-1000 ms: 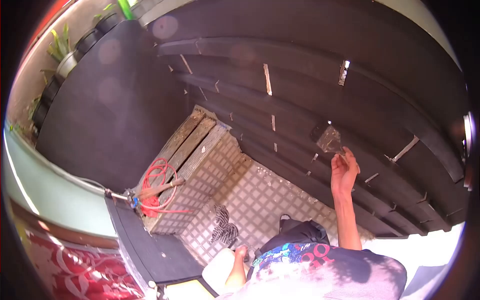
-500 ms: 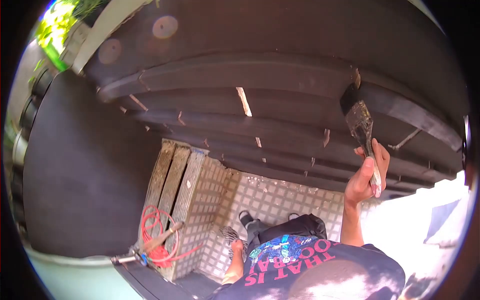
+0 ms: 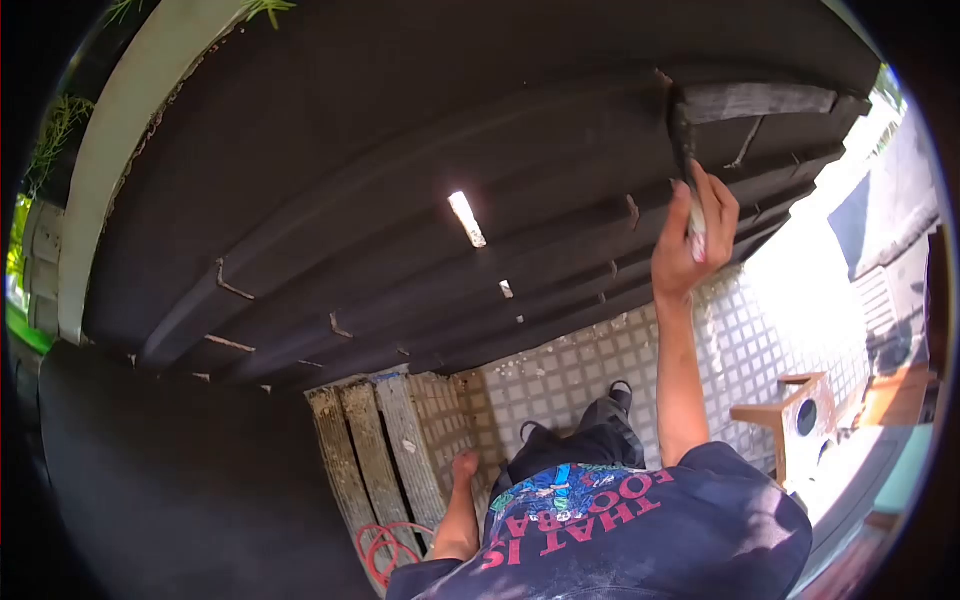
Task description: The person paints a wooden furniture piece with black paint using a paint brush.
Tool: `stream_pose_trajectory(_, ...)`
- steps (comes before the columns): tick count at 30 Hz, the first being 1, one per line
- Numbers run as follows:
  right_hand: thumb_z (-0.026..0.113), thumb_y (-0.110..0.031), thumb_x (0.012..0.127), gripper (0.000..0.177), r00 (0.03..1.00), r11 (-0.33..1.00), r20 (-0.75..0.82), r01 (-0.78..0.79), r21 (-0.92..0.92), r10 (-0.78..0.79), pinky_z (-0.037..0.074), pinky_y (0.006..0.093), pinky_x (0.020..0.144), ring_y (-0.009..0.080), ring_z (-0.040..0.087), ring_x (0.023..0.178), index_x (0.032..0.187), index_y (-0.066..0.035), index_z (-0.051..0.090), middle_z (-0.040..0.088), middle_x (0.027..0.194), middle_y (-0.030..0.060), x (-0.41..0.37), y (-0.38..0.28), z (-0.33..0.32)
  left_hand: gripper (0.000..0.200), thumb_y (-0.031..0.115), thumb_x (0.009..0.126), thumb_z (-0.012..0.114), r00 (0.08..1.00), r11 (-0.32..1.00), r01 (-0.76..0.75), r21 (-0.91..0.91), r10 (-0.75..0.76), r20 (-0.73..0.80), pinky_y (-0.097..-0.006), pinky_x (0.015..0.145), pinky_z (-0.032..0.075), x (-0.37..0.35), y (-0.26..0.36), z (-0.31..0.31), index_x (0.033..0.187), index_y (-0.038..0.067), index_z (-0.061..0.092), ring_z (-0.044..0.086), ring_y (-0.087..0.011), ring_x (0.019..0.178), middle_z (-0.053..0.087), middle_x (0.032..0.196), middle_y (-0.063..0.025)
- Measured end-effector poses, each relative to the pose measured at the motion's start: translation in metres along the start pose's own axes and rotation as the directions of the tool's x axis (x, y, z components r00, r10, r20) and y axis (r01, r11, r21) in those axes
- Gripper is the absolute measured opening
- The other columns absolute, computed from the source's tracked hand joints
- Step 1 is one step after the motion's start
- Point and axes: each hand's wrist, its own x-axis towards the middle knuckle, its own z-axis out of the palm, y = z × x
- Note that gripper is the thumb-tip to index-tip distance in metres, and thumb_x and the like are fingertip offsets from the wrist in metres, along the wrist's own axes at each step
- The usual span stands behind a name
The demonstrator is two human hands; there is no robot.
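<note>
A flat paintbrush [image 3: 683,140] with dark bristles is gripped by its pale handle in my right hand [image 3: 690,225], its fingers closed round it. The bristle end touches or nearly touches a ridge of the dark slatted wall [image 3: 560,130], beside a greyer, lighter stretch [image 3: 765,100]. Low beside my body hangs my left hand [image 3: 464,464], near the wooden slats; its fingers are too small and foreshortened to make out. Bright and pale gaps, such as one slot [image 3: 467,220], show between the slats.
Weathered wooden bench slats [image 3: 385,440] stand at lower left, with a coiled red hose [image 3: 385,550] on them. A dark panel [image 3: 190,480] fills the left. Tiled floor [image 3: 570,370] lies below. A wooden piece with round holes [image 3: 800,420] stands at the right.
The view has turned and shifted. My right hand and the brush sit higher against the ridge, with the brush more upright and edge-on. The striped cloth by my left hand no longer shows.
</note>
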Motion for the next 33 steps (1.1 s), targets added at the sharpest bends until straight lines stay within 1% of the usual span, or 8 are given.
stream_pose_trajectory(8, 0.075, -0.002, 0.082, 0.026, 0.996, 0.996, 0.080, 0.028, 0.082, -0.034, 0.056, 0.0338, 0.073, 0.0252, 0.067, 0.084, 0.108, 0.002, 0.075, 0.068, 0.097, 0.0130, -0.049, -0.085, 0.037, 0.035, 0.032, 0.084, 0.058, 0.984, 0.985, -0.165, 0.054, 0.168, -0.052, -0.0468, 0.090, 0.052, 0.016, -0.004, -0.044, 0.106, 0.010, 0.074, 0.065, -0.0444, 0.106, 0.069, 0.107, -0.0261)
stream_pose_trajectory(12, 0.075, -0.002, 0.081, 0.024, 0.981, 0.960, 0.186, -0.007, 0.280, -0.047, 0.055, 0.0310, 0.069, 0.0230, 0.068, 0.078, 0.105, 0.002, 0.076, 0.068, 0.096, 0.0130, -0.057, -0.126, 0.035, 0.035, 0.031, 0.083, 0.059, 0.962, 0.980, -0.201, 0.013, 0.194, 0.193, -0.0464, 0.090, 0.052, 0.034, -0.019, -0.022, 0.107, 0.009, 0.073, 0.066, -0.0430, 0.106, 0.069, 0.107, -0.0259)
stream_pose_trajectory(20, 0.073, -0.004, 0.088, 0.018, 0.929, 0.835, 0.359, -0.267, 0.482, 0.090, 0.058, 0.0290, 0.066, 0.0184, 0.070, 0.079, 0.105, 0.004, 0.075, 0.070, 0.100, 0.0152, -0.019, -0.054, 0.015, 0.031, 0.028, 0.082, 0.059, 0.893, 0.944, -0.327, -0.033, 0.320, 0.317, -0.0490, 0.085, 0.053, 0.070, -0.016, 0.027, 0.101, 0.007, 0.072, 0.066, -0.0436, 0.101, 0.070, 0.104, -0.0248)
stream_pose_trajectory(23, 0.070, 0.000, 0.090, 0.018, 0.956, 0.888, 0.266, -0.229, 0.399, 0.127, 0.060, 0.0269, 0.062, 0.0176, 0.069, 0.078, 0.107, 0.006, 0.073, 0.069, 0.105, 0.0169, 0.002, 0.007, 0.003, 0.029, 0.028, 0.083, 0.058, 0.394, 0.407, -0.912, -0.049, 0.903, 0.170, -0.0503, 0.083, 0.054, 0.040, 0.003, -0.004, 0.098, 0.006, 0.070, 0.067, -0.0439, 0.098, 0.069, 0.102, -0.0253)
stream_pose_trajectory(26, 0.069, 0.001, 0.091, 0.016, 0.982, 0.925, 0.165, -0.145, 0.350, 0.092, 0.060, 0.0259, 0.061, 0.0166, 0.069, 0.078, 0.106, 0.007, 0.072, 0.070, 0.102, 0.0171, 0.023, 0.028, -0.012, 0.022, 0.023, 0.084, 0.059, 0.597, 0.577, -0.798, 0.174, 0.719, 0.355, -0.0533, 0.081, 0.053, 0.056, 0.004, 0.006, 0.092, 0.005, 0.067, 0.066, -0.0441, 0.098, 0.070, 0.103, -0.0221)
stream_pose_trajectory(29, 0.072, 0.000, 0.088, 0.017, 0.989, 0.975, 0.146, -0.058, 0.213, 0.026, 0.059, 0.0297, 0.065, 0.0203, 0.070, 0.081, 0.104, 0.005, 0.074, 0.071, 0.099, 0.0166, 0.034, 0.017, -0.026, 0.025, 0.010, 0.081, 0.060, 0.930, 0.887, -0.367, 0.280, 0.345, 0.124, -0.0532, 0.090, 0.052, 0.019, 0.092, -0.015, 0.104, 0.001, 0.067, 0.063, -0.0459, 0.107, 0.067, 0.115, -0.0233)
stream_pose_trajectory(31, 0.073, 0.000, 0.086, 0.019, 0.983, 0.995, 0.155, 0.086, 0.053, -0.094, 0.058, 0.0324, 0.069, 0.0229, 0.070, 0.081, 0.104, 0.003, 0.075, 0.071, 0.098, 0.0161, 0.035, 0.014, -0.029, 0.040, -0.001, 0.080, 0.059, 0.688, 0.752, -0.651, 0.105, 0.643, -0.336, -0.0522, 0.101, 0.047, -0.002, 0.155, -0.050, 0.120, -0.003, 0.062, 0.056, -0.0475, 0.120, 0.061, 0.127, -0.0266)
stream_pose_trajectory(33, 0.075, 0.000, 0.083, 0.022, 0.976, 0.989, 0.159, 0.139, 0.056, -0.146, 0.057, 0.0347, 0.073, 0.0261, 0.071, 0.082, 0.105, 0.001, 0.076, 0.071, 0.097, 0.0148, 0.025, -0.001, -0.019, 0.056, -0.002, 0.084, 0.059, 0.584, 0.706, -0.699, 0.115, 0.657, -0.477, -0.0481, 0.113, 0.036, -0.034, 0.245, -0.104, 0.139, -0.004, 0.050, 0.042, -0.0462, 0.137, 0.045, 0.146, -0.0297)
